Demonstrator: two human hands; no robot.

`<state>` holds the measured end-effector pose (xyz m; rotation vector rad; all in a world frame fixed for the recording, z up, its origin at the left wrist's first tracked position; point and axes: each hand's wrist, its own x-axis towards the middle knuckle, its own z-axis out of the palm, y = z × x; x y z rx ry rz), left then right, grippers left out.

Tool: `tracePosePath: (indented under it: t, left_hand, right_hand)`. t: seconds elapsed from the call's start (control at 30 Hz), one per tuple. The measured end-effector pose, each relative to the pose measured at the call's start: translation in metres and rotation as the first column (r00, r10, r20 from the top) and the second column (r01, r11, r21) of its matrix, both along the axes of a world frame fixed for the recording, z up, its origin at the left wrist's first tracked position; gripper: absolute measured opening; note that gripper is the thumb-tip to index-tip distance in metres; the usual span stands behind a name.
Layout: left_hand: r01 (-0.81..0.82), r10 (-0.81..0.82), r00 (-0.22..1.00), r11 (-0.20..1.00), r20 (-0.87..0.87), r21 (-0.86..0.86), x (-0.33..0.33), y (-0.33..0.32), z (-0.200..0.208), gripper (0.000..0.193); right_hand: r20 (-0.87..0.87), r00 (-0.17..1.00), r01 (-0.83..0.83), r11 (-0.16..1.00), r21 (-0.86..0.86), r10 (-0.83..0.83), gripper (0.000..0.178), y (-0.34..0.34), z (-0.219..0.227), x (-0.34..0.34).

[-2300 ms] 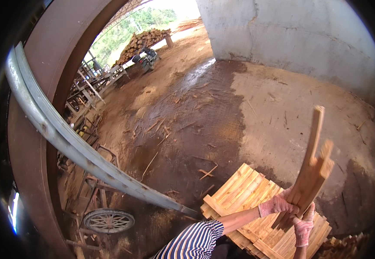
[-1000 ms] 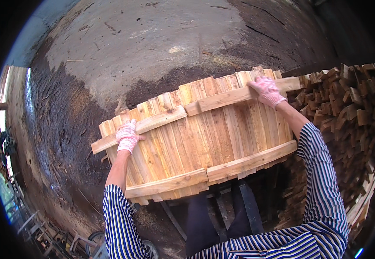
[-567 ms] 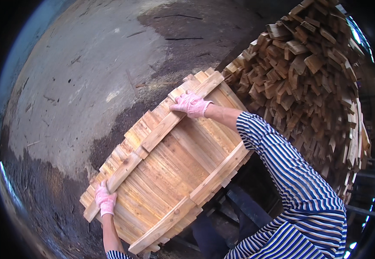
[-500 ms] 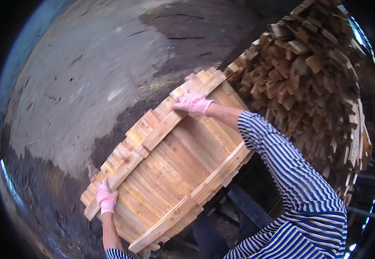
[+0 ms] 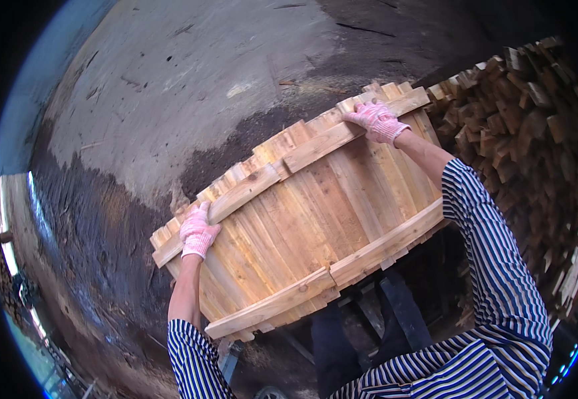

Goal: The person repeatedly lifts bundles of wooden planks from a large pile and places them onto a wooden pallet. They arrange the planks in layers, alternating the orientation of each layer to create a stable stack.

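A broad panel of pale wooden slats (image 5: 315, 216) lies slanted before me, its right end farther away than its left. Two battens run across the slats: a far batten (image 5: 325, 147) and a near batten (image 5: 362, 251), each seemingly of two pieces meeting near the middle. Both my hands wear pink-and-white knit gloves. My left hand (image 5: 199, 231) grips the far batten toward its left end, fingers over its far side. My right hand (image 5: 377, 122) holds the same batten close to its right end. The slat ends stick out unevenly beyond the batten.
A tall stack of cut wood pieces (image 5: 502, 133) stands at the right, close to the panel's right end. Grey, dark-stained ground (image 5: 189, 86) stretches beyond. Dark metal frame parts (image 5: 405, 309) and my legs (image 5: 334, 346) show below the near edge.
The whole view has turned, so panel, wood stack and ground appear farther right. Both hands keep their places on the far batten. More of my left forearm and sleeve shows.
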<state>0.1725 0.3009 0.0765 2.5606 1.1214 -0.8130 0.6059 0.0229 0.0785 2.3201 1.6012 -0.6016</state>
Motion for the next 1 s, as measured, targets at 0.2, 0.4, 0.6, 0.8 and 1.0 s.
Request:
tracePosePath:
  t: [0.2, 0.4, 0.6, 0.8, 1.0]
  left_hand:
    - [0.057, -0.093, 0.974, 0.983, 0.206, 0.174, -0.073, 0.027, -0.047, 0.079]
    - [0.231, -0.238, 0.892, 0.971, 0.384, 0.066, 0.029, -0.104, 0.02, 0.076]
    - [0.522, -0.384, 0.815, 0.813, 0.434, -0.259, 0.025, -0.212, 0.08, 0.079]
    - [0.54, -0.507, 0.838, 0.722, 0.201, -0.433, 0.04, -0.253, 0.117, 0.083]
    - [0.322, -0.271, 0.945, 0.691, 0.181, -0.647, 0.085, -0.378, 0.16, 0.075]
  right_hand:
    - [0.051, 0.999, -0.028, 0.912, 0.41, 0.008, 0.031, 0.014, 0.008, -0.015]
    - [-0.279, 0.932, 0.346, 0.802, 0.488, -0.232, 0.092, -0.116, 0.063, -0.157]
    - [-0.628, 0.459, 0.821, 0.57, 0.029, -0.629, 0.087, -0.316, 0.239, -0.299]
    - [-0.131, 0.038, 0.928, -0.013, 0.373, -0.991, 0.079, -0.503, 0.336, -0.332]
    - [-0.338, -0.36, 0.346, -0.461, 0.817, -0.87, 0.081, -0.683, 0.431, -0.16]
